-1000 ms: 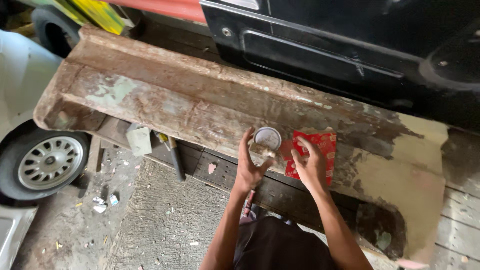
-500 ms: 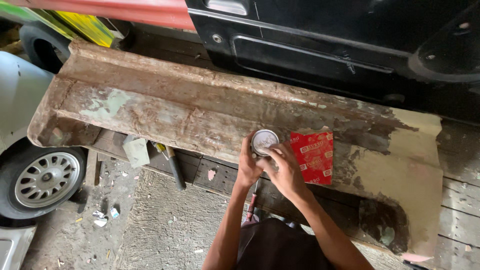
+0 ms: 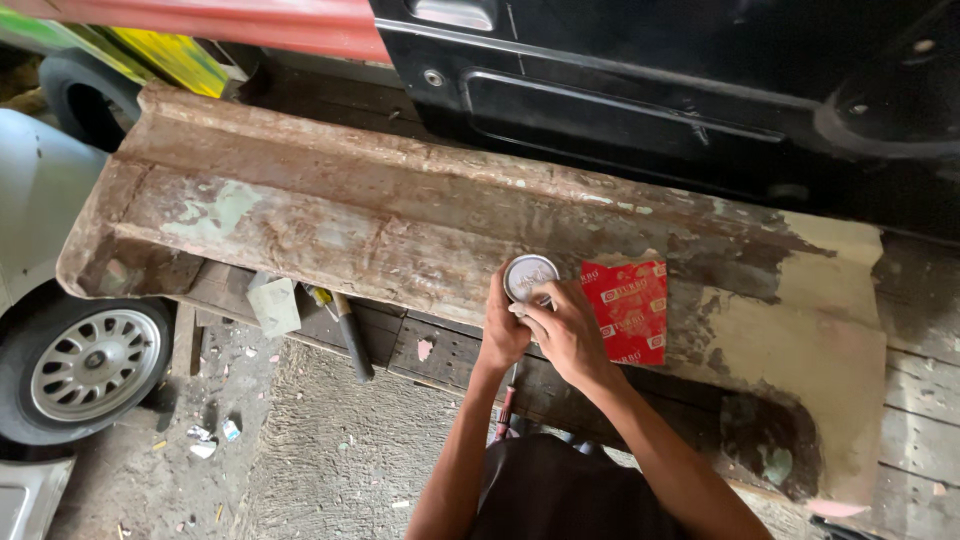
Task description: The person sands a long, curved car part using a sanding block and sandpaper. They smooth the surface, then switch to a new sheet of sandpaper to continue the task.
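A small round tin (image 3: 529, 274) with a pale metal lid rests on a long rusty metal panel (image 3: 330, 225). My left hand (image 3: 501, 327) wraps the tin's left side from below. Over its lower right edge lies my right hand (image 3: 566, 330), fingertips on the lid rim. Just right of the tin a red printed sheet (image 3: 628, 308) lies flat on the panel, apart from both hands.
A black car door (image 3: 680, 90) runs along behind the panel. A tool with a dark handle (image 3: 350, 333) and a folded scrap (image 3: 273, 304) lie on wooden planks below the panel. A car wheel (image 3: 90, 365) stands at the left, with litter on the concrete floor.
My right hand has left the red sheet and moved left onto the tin. The left hand stays on the tin, which has come down onto the panel.
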Demonstrator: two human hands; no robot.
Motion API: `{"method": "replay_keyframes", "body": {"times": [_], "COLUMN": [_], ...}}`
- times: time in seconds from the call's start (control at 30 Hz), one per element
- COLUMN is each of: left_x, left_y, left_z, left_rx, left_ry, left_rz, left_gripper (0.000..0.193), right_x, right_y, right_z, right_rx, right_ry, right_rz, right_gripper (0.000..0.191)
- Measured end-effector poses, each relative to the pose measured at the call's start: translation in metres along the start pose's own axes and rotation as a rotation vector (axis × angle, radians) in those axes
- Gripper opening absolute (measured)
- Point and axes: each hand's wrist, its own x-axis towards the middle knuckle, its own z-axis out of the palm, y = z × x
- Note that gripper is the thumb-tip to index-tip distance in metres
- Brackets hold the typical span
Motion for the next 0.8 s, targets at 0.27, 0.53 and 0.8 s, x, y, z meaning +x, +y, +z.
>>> {"method": "replay_keyframes", "body": {"times": [0.27,0.53,0.8], "left_x": [-0.003,-0.012,-0.030], "left_y": [0.007,0.013,0.009], "left_z": [-0.004,-0.037,-0.040], "left_rx": [0.020,0.079,-0.005], "left_ry": [0.132,0.230,0.261], "left_rz": [-0.025,-0.108,-0.181], "left_gripper": [0.073,0.071,0.079], "right_x": [-0.023,0.007,0.011], "right_y": [0.022,0.027,0.007], "right_z": [-0.020,-0.015,-0.005], "right_rx": [0.648,0.301,0.071], "right_ry": [0.275,0.329,0.227], "right_rz": [0.351,0.440,0.190], "right_gripper": [0.022,0.022,0.034]}}
